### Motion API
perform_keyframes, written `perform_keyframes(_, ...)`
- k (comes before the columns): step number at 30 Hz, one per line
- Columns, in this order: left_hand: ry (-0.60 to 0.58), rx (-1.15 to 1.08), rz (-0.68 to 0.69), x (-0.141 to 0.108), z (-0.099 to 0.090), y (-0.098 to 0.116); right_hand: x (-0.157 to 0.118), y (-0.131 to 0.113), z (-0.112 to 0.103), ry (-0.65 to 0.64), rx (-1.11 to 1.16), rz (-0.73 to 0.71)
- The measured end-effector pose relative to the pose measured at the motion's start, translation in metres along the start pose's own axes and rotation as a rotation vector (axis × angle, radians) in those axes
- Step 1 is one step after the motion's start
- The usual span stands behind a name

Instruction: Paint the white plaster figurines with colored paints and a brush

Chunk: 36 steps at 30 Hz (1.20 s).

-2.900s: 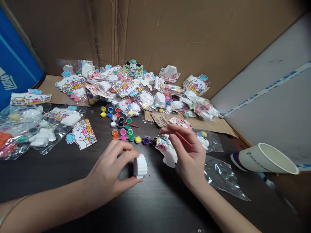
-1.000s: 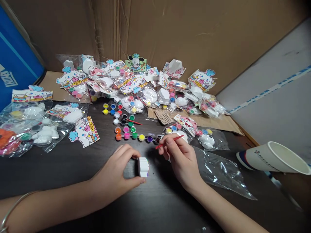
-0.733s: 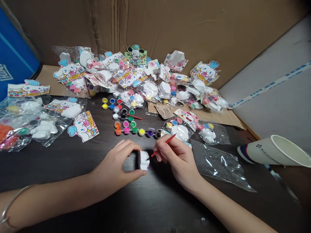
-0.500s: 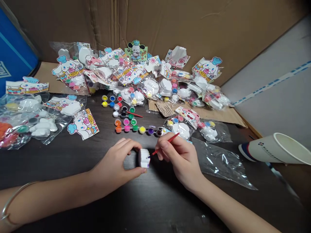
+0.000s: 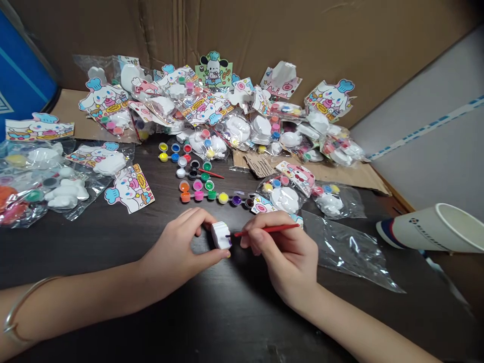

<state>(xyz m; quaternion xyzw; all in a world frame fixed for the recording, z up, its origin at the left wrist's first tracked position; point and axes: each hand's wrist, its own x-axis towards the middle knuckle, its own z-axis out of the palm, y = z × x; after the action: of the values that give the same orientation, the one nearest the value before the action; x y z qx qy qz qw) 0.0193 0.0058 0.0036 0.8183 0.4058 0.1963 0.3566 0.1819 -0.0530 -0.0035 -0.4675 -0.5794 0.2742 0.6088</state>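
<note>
White, ridge-sided moulded piece [image 5: 220,236], purple and a little green at its rim, sits just above or on the dark wooden table [image 5: 151,322] before us; our left hand [image 5: 177,244] curves part-open round it, thumb and fingers at opposite edges, probably to steady it and leave the side facing our other hand free; our right hand [image 5: 289,252] is closed in a pen-like pinch on a slim red paintbrush [image 5: 272,229], seemingly for fine control, its dark tip at the white side, though we can't tell if it touches; beyond, small open plastic paint pots [image 5: 223,198] stand in joined rows, likely kept within easy reach, a second red brush [image 5: 212,173] lying among them; rightward we see a flat clear plastic bag [image 5: 351,252] and a tilted white paper cup [image 5: 423,229].
</note>
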Motion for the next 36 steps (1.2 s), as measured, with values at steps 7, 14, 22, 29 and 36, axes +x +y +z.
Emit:
perform_keyframes(7, 0.006, 0.006, -0.025, 0.0002, 0.0004, 0.0001, -0.0034, 0.003, 0.0012, 0.042, 0.046, 0.02)
perform_keyframes(14, -0.013, -0.005, -0.043, 0.0023, -0.0001, -0.0001, -0.0079, 0.0055, 0.0046, -0.031, 0.046, 0.024)
perform_keyframes(22, -0.021, -0.006, -0.026, 0.0016, 0.0007, -0.0007, -0.0071, 0.0078, 0.0063, -0.062, 0.025, 0.042)
perform_keyframes(29, -0.008, -0.008, -0.008, 0.0012, 0.0023, -0.0026, -0.0069, 0.0058, 0.0062, -0.09, -0.002, 0.065)
perform_keyframes(36, -0.006, 0.001, 0.005, 0.0007, 0.0018, -0.0024, -0.0042, 0.0051, 0.0053, -0.072, -0.091, 0.07)
